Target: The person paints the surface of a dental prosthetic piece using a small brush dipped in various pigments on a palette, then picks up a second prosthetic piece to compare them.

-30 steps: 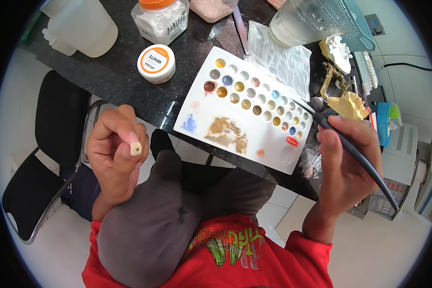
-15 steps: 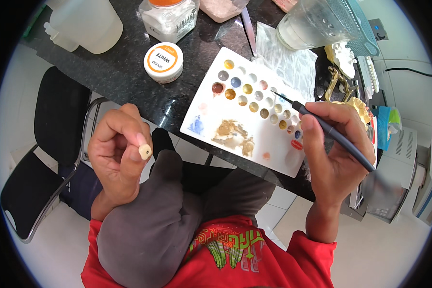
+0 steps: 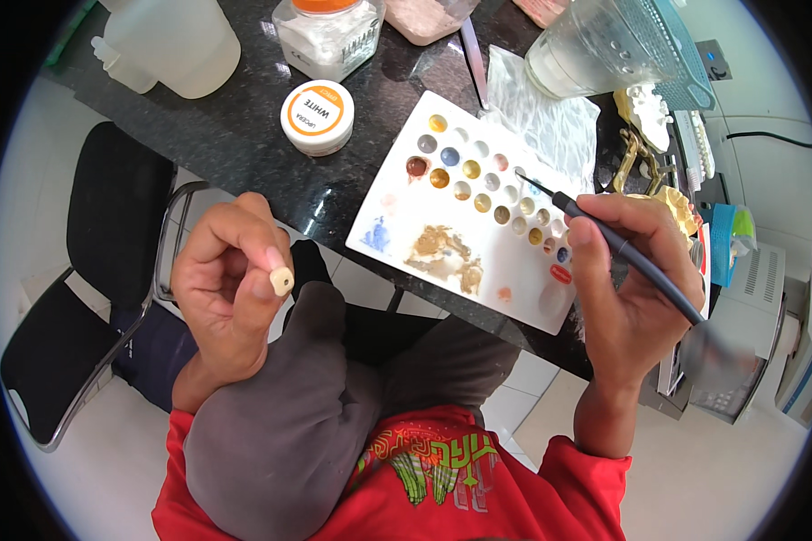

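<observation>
Between the thumb and fingertips of my left hand point(image 3: 230, 293) is a small cream dental crown point(image 3: 281, 281) with a dark hole in its face, held above my lap. My right hand point(image 3: 636, 279) grips a fine paintbrush point(image 3: 630, 253) with a dark handle, pen-fashion. The brush's thin tip hovers over or touches the upper part of a white palette point(image 3: 379, 203); I cannot tell which. Rows of small round wells with yellow, brown, blue, grey and red colours cross the palette. Brown smears point(image 3: 447, 257) and a blue patch point(image 3: 374, 236) mark its flat part.
Left of the palette stands a white jar with an orange-ringed lid point(image 3: 318, 117), with an orange-capped tub point(image 3: 329, 41) behind. A clear cup point(image 3: 591, 59), tweezers point(image 3: 474, 68), a crumpled tissue point(image 3: 546, 113) and dental models point(image 3: 645, 117) lie beyond. Black chairs point(image 3: 122, 194) stand left of the dark counter.
The crown has turned slightly in my left fingers and shifted a little to the right. The view has moved slightly, so the counter items appear further right. My right hand keeps its brush grip.
</observation>
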